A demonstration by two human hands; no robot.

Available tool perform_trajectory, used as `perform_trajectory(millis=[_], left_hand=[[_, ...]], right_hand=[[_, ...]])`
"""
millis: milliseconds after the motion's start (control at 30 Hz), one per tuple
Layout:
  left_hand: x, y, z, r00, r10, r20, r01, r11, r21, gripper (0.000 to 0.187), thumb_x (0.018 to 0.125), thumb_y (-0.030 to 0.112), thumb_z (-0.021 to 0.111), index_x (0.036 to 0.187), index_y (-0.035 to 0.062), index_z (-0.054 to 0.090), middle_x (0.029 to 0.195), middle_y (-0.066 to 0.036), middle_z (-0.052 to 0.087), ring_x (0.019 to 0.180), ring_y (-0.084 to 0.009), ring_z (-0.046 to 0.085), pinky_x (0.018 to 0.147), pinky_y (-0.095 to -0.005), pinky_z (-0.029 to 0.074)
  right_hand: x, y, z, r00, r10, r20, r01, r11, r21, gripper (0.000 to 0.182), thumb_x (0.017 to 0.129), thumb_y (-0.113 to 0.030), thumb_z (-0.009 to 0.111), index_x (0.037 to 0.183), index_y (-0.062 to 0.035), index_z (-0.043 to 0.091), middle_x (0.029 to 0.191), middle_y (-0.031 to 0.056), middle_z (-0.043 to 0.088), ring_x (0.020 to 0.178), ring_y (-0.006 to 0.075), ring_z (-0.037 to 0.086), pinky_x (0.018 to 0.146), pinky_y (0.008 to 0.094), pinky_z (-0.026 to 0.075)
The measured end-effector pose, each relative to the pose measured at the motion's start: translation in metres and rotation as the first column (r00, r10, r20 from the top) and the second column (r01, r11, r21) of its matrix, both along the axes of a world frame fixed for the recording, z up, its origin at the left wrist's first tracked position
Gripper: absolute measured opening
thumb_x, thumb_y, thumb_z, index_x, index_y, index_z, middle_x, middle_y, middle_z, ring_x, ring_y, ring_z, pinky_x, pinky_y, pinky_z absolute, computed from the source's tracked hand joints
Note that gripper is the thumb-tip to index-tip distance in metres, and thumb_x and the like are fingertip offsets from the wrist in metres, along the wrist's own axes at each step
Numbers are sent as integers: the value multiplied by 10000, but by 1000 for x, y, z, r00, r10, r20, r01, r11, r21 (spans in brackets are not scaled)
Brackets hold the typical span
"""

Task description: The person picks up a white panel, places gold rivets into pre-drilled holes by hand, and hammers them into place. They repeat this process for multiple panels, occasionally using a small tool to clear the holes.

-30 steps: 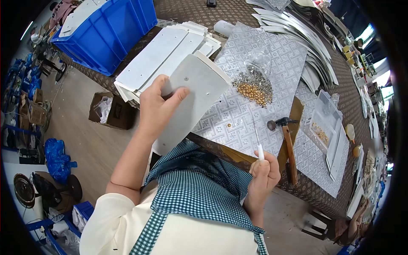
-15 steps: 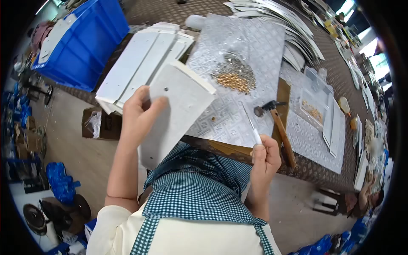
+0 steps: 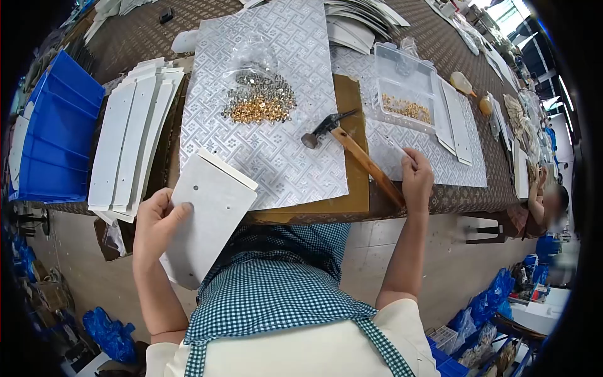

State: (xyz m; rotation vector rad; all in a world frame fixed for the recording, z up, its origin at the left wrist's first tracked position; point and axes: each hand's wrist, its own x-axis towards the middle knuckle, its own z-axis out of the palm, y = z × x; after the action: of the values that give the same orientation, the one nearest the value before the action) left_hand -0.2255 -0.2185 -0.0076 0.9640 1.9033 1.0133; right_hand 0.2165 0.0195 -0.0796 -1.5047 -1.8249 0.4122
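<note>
My left hand (image 3: 158, 227) grips a pale board (image 3: 210, 201) by its left edge, thumb on top. Small dark holes or studs dot the board, which tilts over my lap at the table edge. In my closed right hand (image 3: 418, 178) is a white-handled awl (image 3: 396, 147), pointing up and left over the patterned sheet; its thin tip is hard to see. A hammer (image 3: 358, 154) with a wooden handle lies just left of that hand. Beyond the board, a pile of gold and silver metal studs (image 3: 260, 100) lies on the patterned sheet (image 3: 295, 169).
A stack of white boards (image 3: 129, 138) and a blue crate (image 3: 59, 132) stand left. A clear plastic box (image 3: 405, 81) with gold pieces lies right, near more white strips (image 3: 457, 122). Curved white pieces (image 3: 358, 25) lie at the back. Another person (image 3: 537, 207) sits far right.
My right hand has moved right with the awl, past the hammer, towards the clear box. My left hand still holds the board, now slightly lower. The whole view has turned to the right.
</note>
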Motion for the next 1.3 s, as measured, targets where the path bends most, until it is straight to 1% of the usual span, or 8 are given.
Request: perform_trajectory(millis=[167, 233, 367, 533, 600, 1067, 1167, 1300], left_hand=[[-10, -6, -13, 999, 10, 34, -11, 999, 33, 180, 939, 193, 682, 964, 19, 644, 716, 86, 501, 643, 0, 382, 551, -198, 298], [-9, -5, -17, 998, 59, 15, -61, 992, 114, 210, 972, 176, 637, 840, 47, 537, 703, 94, 389, 651, -4, 325, 548, -208, 268], [-23, -4, -25, 988, 104, -112, -91, 989, 118, 330, 990, 214, 623, 775, 75, 413, 717, 85, 315, 668, -20, 287, 549, -225, 253], [-18, 23, -21, 999, 27, 32, -31, 991, 133, 310, 968, 243, 643, 784, 47, 490, 713, 74, 366, 671, -34, 321, 550, -239, 284], [-19, 35, -19, 993, -75, -93, 79, 996, 39, 298, 951, 255, 652, 806, 19, 542, 700, 60, 405, 664, -46, 353, 556, -251, 312], [-9, 67, -29, 937, -184, -296, 182, 983, -33, 353, 891, 321, 645, 937, -27, 604, 736, -196, 628, 678, -332, 619, 650, -423, 474], [-9, 68, -29, 934, -175, -313, 173, 984, -34, 350, 898, 260, 692, 983, -72, 622, 739, -120, 607, 682, -140, 534, 638, -317, 465], [-8, 71, -25, 908, -206, -365, 188, 978, -86, 364, 890, 274, 695, 1009, -63, 624, 752, -174, 617, 664, -202, 577, 649, -338, 481]], right_hand=[[-4, 19, -2, 959, -8, 282, -72, 960, 272, 269, 920, -119, 629, 1167, -24, 675, 1091, 156, 675, 1124, 316, 549, 987, 421, 409], [-25, 7, 18, 991, -2, 132, -29, 972, 232, 245, 929, -118, 629, 1149, -27, 683, 1102, 133, 679, 1024, 280, 576, 924, 405, 445], [-73, -32, 31, 904, 144, -402, -159, 987, -5, 142, 974, -88, 629, 1066, 3, 687, 829, -36, 609, 690, 22, 480, 606, 195, 402], [-153, -75, 34, 770, 392, -504, -534, 828, -172, 136, 923, -95, 673, 1011, 7, 694, 837, 34, 650, 677, 63, 529, 607, 227, 436], [-176, -78, 40, 773, 449, -447, -580, 787, -212, 180, 916, -146, 693, 1019, 1, 699, 850, 50, 661, 658, 77, 533, 596, 241, 439], [-224, -71, 22, 884, 459, -86, -465, 850, -248, 301, 848, -244, 721, 704, -34, 560, 629, 98, 573, 545, 256, 553, 537, 384, 435], [-225, -70, 23, 885, 461, -63, -460, 848, -262, 292, 845, -236, 717, 698, -38, 561, 629, 96, 574, 543, 256, 556, 535, 388, 434], [-226, -70, 22, 890, 455, -45, -450, 854, -261, 289, 837, -232, 717, 691, -43, 554, 634, 96, 581, 547, 261, 563, 534, 394, 437]])
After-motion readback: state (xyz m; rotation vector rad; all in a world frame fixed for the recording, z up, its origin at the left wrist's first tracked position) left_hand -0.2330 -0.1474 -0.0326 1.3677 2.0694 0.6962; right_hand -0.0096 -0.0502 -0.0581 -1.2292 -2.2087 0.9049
